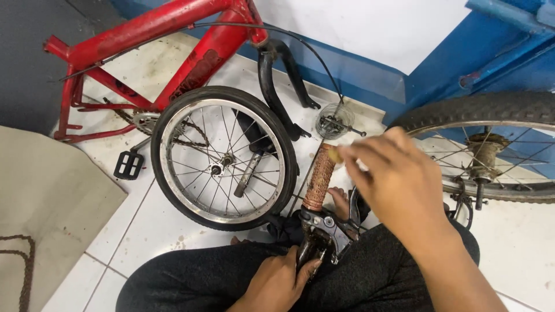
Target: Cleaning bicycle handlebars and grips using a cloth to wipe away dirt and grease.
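Both hands engaged: my left hand [277, 282] gripped the handlebar [309, 245]; right hand [399, 185] pinched the worn grip [319, 176], which risked slipping off suddenly.

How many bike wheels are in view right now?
2. A small wheel lies flat on the tiled floor beside the red frame; a larger wheel stands at right, partly cut off. Others may be hidden.
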